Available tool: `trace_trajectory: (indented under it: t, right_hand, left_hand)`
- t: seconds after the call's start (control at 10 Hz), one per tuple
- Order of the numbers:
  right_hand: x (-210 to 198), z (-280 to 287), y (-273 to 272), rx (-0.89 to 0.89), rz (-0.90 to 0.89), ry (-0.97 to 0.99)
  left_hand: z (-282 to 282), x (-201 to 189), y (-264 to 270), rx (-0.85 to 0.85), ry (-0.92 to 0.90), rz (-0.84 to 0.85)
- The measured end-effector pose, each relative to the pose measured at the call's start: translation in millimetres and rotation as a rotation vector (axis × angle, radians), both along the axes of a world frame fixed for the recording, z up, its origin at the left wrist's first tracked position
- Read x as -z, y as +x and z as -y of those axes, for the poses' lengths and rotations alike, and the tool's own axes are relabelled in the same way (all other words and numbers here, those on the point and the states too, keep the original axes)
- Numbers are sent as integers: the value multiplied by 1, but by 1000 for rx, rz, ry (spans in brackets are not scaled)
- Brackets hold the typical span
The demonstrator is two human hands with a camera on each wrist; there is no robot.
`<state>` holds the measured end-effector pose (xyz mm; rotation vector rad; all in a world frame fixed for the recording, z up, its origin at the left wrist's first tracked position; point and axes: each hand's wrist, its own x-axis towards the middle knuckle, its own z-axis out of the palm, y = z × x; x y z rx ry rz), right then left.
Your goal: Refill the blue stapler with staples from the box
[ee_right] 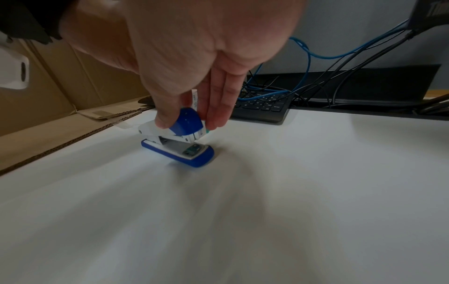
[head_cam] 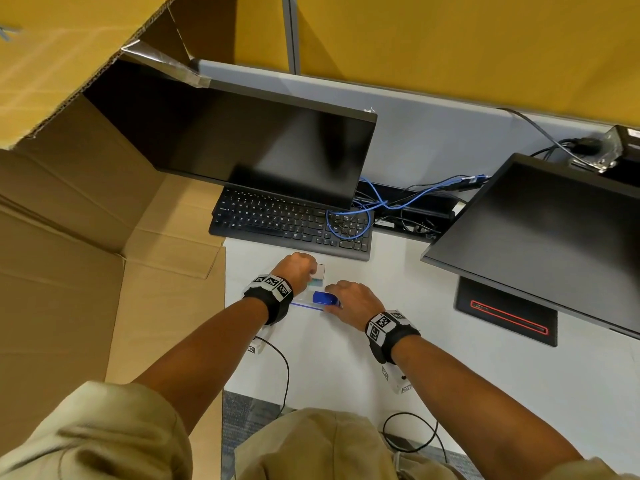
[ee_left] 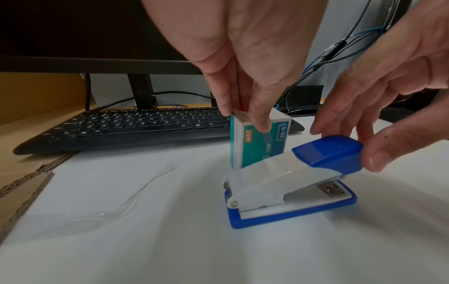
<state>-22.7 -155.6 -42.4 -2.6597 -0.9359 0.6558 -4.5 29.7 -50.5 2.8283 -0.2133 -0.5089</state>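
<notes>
Head view: both hands at work on the desk [head_cam: 450, 393], in front of the keyboard [head_cam: 291, 225].

Box [ee_left: 261, 141] is stood on end just behind the stapler [ee_left: 289, 184] and pinched near its top by the left hand [ee_left: 245, 63]; its contents cannot be seen. Stapler's blue cap is gripped between thumb and fingers of the right hand [ee_right: 194, 57]; base is seated flat on the desk. Only the left wrist view shows the box print and a clear plastic sleeve [ee_left: 109, 207] lying to the left. Cardboard [head_cam: 69, 254] borders the desk's left edge; open surface lies toward the person.
</notes>
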Motion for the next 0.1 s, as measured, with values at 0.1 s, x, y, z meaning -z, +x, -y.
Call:
trace_trajectory:
  t: [0.1]
  right_hand:
    - [-1, 3, 6, 39, 51, -15]
  left_hand:
    - [7, -10, -1, -18, -14, 30]
